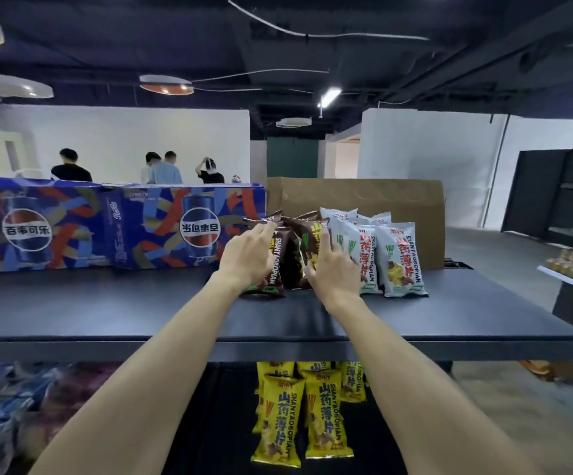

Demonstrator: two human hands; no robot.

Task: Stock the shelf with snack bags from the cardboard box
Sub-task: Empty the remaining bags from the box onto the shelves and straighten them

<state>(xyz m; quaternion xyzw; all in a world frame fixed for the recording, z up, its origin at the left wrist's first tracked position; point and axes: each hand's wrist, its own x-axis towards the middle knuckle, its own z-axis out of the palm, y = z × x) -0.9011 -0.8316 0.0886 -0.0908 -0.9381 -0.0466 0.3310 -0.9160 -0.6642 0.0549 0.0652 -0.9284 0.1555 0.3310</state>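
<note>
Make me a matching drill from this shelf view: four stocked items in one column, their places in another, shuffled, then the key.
Items
1. brown foil snack bags
2. white foil snack bags
3. yellow foil snack bags
4. blue printed cola cartons

Places
A. lower shelf, beneath the dark top shelf
B. left part of the top shelf
C. top shelf, between the left hand and right hand
D. top shelf, right of the hands, in front of the brown cardboard box

Pairs: 1-C, 2-D, 3-A, 4-B
</note>
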